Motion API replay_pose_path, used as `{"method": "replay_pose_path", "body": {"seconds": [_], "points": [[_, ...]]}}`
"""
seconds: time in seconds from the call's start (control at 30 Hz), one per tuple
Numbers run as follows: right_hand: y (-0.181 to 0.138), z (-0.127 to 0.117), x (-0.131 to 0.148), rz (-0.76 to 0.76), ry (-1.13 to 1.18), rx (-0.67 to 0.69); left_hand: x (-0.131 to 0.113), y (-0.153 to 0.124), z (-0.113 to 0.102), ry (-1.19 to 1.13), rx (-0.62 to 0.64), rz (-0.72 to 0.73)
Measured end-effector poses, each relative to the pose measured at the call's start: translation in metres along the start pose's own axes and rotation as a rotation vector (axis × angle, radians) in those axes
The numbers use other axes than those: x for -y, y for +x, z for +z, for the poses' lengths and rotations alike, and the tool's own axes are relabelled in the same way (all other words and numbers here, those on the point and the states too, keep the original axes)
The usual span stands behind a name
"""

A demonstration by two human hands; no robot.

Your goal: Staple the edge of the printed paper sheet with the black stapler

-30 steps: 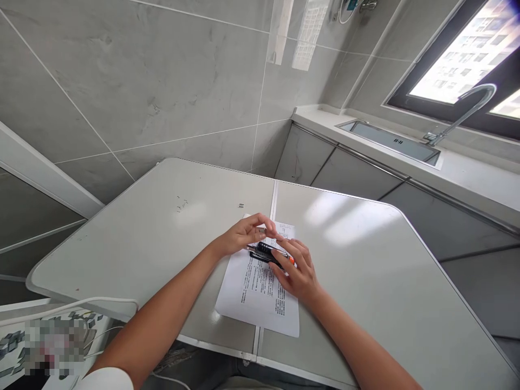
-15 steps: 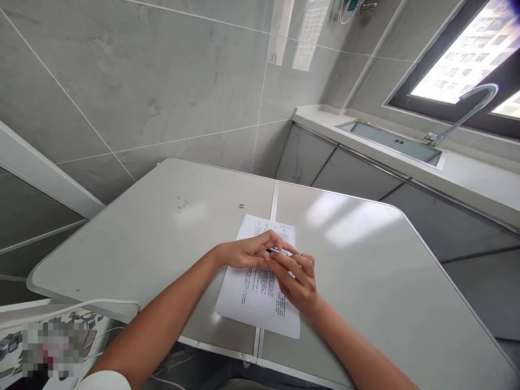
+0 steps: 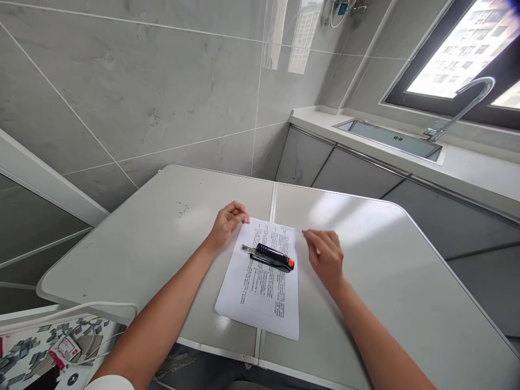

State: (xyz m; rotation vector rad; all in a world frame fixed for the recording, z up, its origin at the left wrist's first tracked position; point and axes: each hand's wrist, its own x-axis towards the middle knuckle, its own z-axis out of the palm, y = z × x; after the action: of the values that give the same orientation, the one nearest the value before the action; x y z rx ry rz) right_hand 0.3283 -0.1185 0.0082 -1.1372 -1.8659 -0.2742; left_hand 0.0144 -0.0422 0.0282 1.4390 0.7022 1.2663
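A black stapler [image 3: 270,257] with an orange end lies across a printed sheet of paper [image 3: 260,292] on the white folding table [image 3: 162,238]. My left hand [image 3: 226,223] rests by the sheet's upper left corner, its fingertips bunched down against the table. Anything under them is hidden. My right hand [image 3: 325,253] hovers just right of the sheet, its fingers loosely curved and apart, holding nothing. Neither hand touches the stapler.
A seam [image 3: 271,206] runs down the table's middle. A counter with a sink [image 3: 385,138] and a curved tap [image 3: 459,108] stands at the right under a window. A white cable [image 3: 81,309] and small scattered items lie at lower left, beside the table.
Both hands have let go of the stapler and drawn apart, the left up to the sheet's corner, the right out to the side. The stapler now lies uncovered on the paper.
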Motion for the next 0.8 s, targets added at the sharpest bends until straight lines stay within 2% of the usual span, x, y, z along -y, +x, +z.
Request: {"method": "replay_pose_path", "body": {"seconds": [0.03,0.07,0.13,0.17,0.23,0.3,0.4,0.63,0.7,0.8], "points": [[0.001,0.0,-0.013,0.101,-0.003,0.033,0.009,0.003,-0.008,0.152,-0.115,0.018],[0.001,0.001,-0.024,0.209,-0.015,0.06,0.018,0.006,-0.015,0.345,-0.177,0.024],[-0.001,0.001,-0.043,0.437,-0.04,0.107,0.035,0.01,-0.026,0.723,-0.117,0.027],[-0.002,0.001,-0.05,0.546,-0.037,0.142,0.042,0.011,-0.029,0.839,-0.064,0.028],[-0.004,0.001,-0.058,0.728,0.007,0.249,0.054,0.012,-0.032,0.995,0.01,0.013],[-0.006,0.001,-0.059,0.82,0.055,0.348,0.059,0.012,-0.031,1.076,0.053,0.01],[-0.006,0.004,-0.059,0.837,0.064,0.357,0.058,0.012,-0.028,1.132,0.061,0.021],[-0.007,0.01,-0.056,0.851,0.074,0.171,0.047,0.012,-0.024,1.2,0.047,0.012],[-0.007,0.01,-0.051,0.833,0.085,0.148,0.047,0.012,-0.023,1.168,0.042,0.012],[-0.007,0.012,-0.045,0.805,0.083,0.195,0.046,0.011,-0.022,1.001,-0.006,0.009]]}}
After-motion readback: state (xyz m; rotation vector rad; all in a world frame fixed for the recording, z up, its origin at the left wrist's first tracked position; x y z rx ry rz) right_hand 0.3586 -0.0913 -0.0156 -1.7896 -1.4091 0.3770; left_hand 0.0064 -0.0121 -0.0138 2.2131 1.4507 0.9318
